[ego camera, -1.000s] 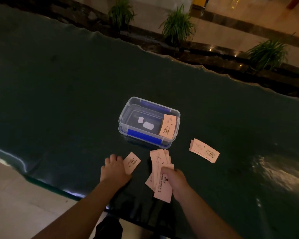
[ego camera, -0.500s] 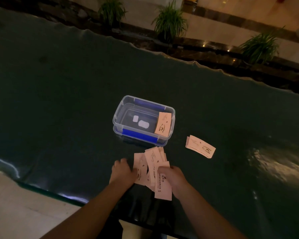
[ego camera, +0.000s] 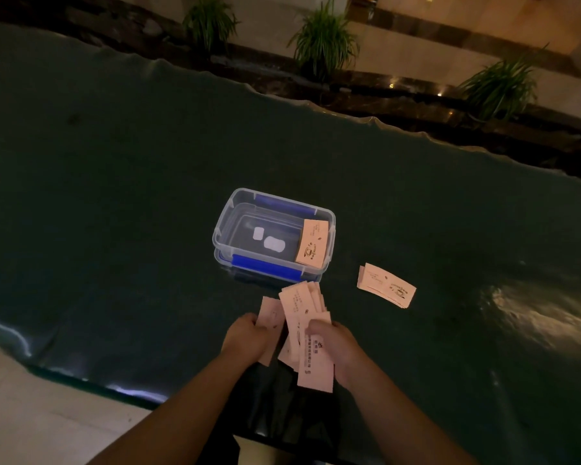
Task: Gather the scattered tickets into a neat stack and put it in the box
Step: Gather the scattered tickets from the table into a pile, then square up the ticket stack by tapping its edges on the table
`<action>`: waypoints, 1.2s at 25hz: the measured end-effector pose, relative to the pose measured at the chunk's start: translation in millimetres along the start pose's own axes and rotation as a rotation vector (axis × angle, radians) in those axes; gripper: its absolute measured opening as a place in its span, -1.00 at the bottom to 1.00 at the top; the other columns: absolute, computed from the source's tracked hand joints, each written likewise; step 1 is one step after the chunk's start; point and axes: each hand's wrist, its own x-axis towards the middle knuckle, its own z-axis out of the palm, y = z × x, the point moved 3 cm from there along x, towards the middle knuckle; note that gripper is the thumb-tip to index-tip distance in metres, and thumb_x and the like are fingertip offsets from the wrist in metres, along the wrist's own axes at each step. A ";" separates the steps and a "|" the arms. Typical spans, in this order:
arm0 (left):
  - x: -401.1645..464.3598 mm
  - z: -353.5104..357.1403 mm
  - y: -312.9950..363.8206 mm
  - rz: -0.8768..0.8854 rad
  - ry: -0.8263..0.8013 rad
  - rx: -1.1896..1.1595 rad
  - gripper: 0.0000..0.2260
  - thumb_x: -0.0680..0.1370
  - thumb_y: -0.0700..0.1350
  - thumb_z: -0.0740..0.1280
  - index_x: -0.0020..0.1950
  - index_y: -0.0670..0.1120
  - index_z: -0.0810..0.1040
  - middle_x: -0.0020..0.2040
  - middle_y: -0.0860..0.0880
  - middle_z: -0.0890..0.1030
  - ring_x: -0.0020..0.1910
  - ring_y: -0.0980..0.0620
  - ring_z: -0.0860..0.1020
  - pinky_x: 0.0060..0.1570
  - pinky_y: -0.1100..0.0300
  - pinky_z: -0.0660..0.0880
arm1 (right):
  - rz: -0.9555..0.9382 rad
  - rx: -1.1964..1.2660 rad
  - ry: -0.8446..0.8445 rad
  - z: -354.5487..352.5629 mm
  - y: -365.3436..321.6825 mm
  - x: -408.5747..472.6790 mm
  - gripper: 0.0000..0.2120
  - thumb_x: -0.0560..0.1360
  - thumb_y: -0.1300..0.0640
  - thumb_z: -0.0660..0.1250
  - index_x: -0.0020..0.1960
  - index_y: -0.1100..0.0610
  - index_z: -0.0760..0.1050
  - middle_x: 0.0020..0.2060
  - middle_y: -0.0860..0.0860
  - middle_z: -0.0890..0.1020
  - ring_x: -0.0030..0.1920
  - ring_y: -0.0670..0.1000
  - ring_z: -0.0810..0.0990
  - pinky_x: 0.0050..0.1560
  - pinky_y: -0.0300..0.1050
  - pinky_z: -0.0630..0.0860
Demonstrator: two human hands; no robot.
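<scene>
A dark green cloth (ego camera: pixel 114 169) is covering the bench, lying in soft wrinkles, and its far hem is running in a wavy line across the upper part of the view. At the right, a patch of the cloth is catching a warm reflection (ego camera: pixel 537 313). Beyond the far hem, a dark glossy stone ledge (ego camera: pixel 399 102) is showing small points of light. Three grassy green plants are standing along it: one at the left (ego camera: pixel 210 23), one in the middle (ego camera: pixel 322 41), one at the right (ego camera: pixel 498 87). Pale floor tiles (ego camera: pixel 31 414) are showing at the lower left.
</scene>
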 end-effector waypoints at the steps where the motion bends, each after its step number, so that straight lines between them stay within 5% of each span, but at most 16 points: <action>1: -0.9 2.1 1.6 0.006 -0.038 -0.030 -0.88 0.61 -0.11 0.29 0.13 -0.04 0.55 0.04 -0.02 0.64 -0.04 0.01 0.64 -0.19 0.14 0.53 | 0.001 0.037 -0.016 -3.3 2.2 -0.5 -0.78 0.57 0.13 0.41 0.20 -0.04 0.57 0.06 0.12 0.77 0.08 0.16 0.75 -0.06 0.11 0.62; 8: -16.5 39.7 26.1 0.045 -0.232 -0.252 -0.78 0.68 -0.06 0.17 0.13 -0.08 0.59 0.10 -0.13 0.71 0.07 -0.08 0.69 0.19 -0.15 0.61 | -0.043 0.214 -0.051 -16.5 13.1 -3.8 -0.70 0.63 0.19 0.32 0.32 -0.05 0.55 0.11 0.14 0.77 0.13 0.19 0.74 -0.02 0.11 0.60; 11: -25.9 59.1 33.9 -0.011 -0.380 -0.575 -0.64 0.70 0.13 0.12 0.27 -0.01 0.59 0.14 -0.16 0.73 0.14 -0.17 0.70 0.28 -0.26 0.54 | -0.040 0.242 -0.088 -23.4 17.1 -6.4 -0.67 0.60 0.19 0.33 0.33 -0.08 0.52 0.08 0.13 0.79 0.09 0.18 0.78 -0.10 0.09 0.67; 15: -30.3 82.2 56.5 -0.030 -0.357 -0.634 -0.47 0.65 0.34 0.09 0.39 0.01 0.50 0.22 -0.19 0.69 0.21 -0.23 0.66 0.35 -0.31 0.47 | -0.118 0.209 -0.110 -36.8 21.7 -12.2 -0.50 0.57 0.24 0.31 0.47 -0.06 0.39 0.21 0.10 0.70 0.12 0.15 0.75 -0.15 0.03 0.70; 18: -39.1 94.2 73.1 0.014 -0.310 -0.539 -0.48 0.63 0.36 0.12 0.40 0.05 0.47 0.18 -0.12 0.69 0.14 -0.14 0.68 0.30 -0.26 0.52 | -0.219 0.110 -0.079 -55.2 20.5 -17.6 -0.37 0.54 0.20 0.34 0.55 -0.14 0.30 0.23 0.02 0.69 0.10 0.07 0.76 -0.08 -0.02 0.68; 21: -52.8 110.5 83.0 0.078 -0.335 -0.441 -0.51 0.60 0.33 0.24 0.43 0.10 0.39 0.18 -0.07 0.68 0.12 -0.08 0.69 0.27 -0.21 0.54 | -0.291 0.025 -0.090 -72.1 15.0 -26.8 -0.33 0.48 0.02 0.37 0.54 -0.22 0.25 0.22 -0.05 0.69 -0.03 -0.05 0.79 -0.22 -0.18 0.68; 26: -65.3 137.3 103.4 0.129 -0.358 -0.380 -0.54 0.56 0.14 0.33 0.43 0.07 0.40 0.15 -0.07 0.70 0.06 -0.07 0.72 0.17 -0.14 0.61 | -0.390 -0.045 -0.111 -109.3 8.0 -38.6 -0.26 0.46 -0.01 0.33 0.61 -0.19 0.22 0.40 0.01 0.49 0.20 -0.03 0.66 -0.04 -0.10 0.66; 30: -67.7 145.0 125.6 0.045 -0.378 -0.590 -0.68 0.60 0.13 0.32 0.30 0.03 0.55 -0.03 -0.15 0.78 -0.03 -0.14 0.76 0.01 -0.07 0.64 | -0.384 0.113 -0.124 -145.8 3.1 -48.5 -0.51 0.51 0.04 0.43 0.40 -0.25 0.46 0.21 -0.07 0.73 0.06 -0.04 0.80 -0.04 -0.04 0.70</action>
